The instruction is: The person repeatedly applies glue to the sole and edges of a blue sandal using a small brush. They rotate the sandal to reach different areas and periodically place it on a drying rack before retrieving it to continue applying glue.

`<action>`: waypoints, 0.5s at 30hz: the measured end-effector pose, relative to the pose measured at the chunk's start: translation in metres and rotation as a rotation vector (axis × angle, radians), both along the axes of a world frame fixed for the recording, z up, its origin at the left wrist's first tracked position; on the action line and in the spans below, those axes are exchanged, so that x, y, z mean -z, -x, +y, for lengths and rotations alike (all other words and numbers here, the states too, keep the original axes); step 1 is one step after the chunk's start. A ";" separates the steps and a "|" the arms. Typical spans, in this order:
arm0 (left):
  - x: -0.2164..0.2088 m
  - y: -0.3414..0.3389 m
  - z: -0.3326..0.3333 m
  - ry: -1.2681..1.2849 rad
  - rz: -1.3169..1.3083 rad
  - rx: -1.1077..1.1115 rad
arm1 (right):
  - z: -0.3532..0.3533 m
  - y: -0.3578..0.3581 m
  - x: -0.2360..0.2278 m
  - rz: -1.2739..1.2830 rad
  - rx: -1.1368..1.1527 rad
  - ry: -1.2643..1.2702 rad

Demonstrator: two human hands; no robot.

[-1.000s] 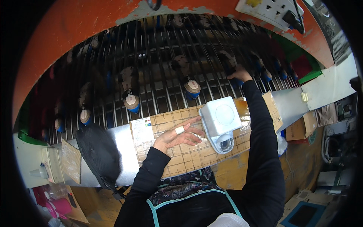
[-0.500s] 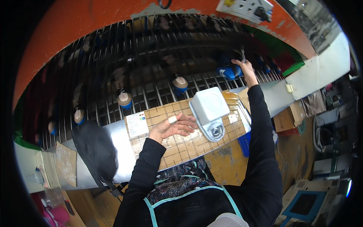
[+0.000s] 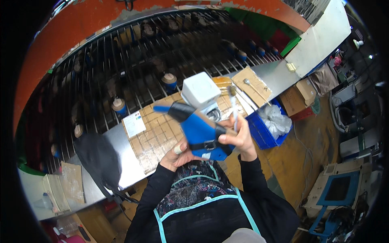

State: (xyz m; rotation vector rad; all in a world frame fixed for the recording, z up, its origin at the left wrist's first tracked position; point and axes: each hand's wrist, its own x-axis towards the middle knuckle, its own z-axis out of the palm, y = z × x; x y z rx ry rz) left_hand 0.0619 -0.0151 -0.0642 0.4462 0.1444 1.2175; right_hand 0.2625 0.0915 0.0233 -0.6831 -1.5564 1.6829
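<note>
The person holds one blue shoe upper (image 3: 198, 129) in front of the chest, above the near edge of the worktop (image 3: 121, 162). Its long axis runs from the dark toe, up and left, down to the heel by the right hand (image 3: 239, 137). The left hand (image 3: 176, 152) cups it from below, grip closed on its underside; the right hand's grip is closed on the heel end and also pinches one thin brush (image 3: 234, 106), pointing up. One white box (image 3: 200, 91) sits just beyond the shoe upper.
</note>
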 end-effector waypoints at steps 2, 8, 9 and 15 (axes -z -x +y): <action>0.004 -0.009 -0.022 0.238 -0.049 -0.057 | -0.016 0.000 0.017 -0.145 -0.044 -0.184; -0.001 -0.005 -0.056 0.263 0.052 -0.353 | 0.010 -0.040 0.041 -0.576 0.233 -0.571; -0.008 -0.003 -0.057 0.178 0.058 -0.429 | 0.017 -0.045 0.043 -0.715 0.315 -0.626; -0.069 0.027 -0.064 -0.170 0.620 -1.071 | 0.044 -0.043 0.063 -0.908 0.532 -1.071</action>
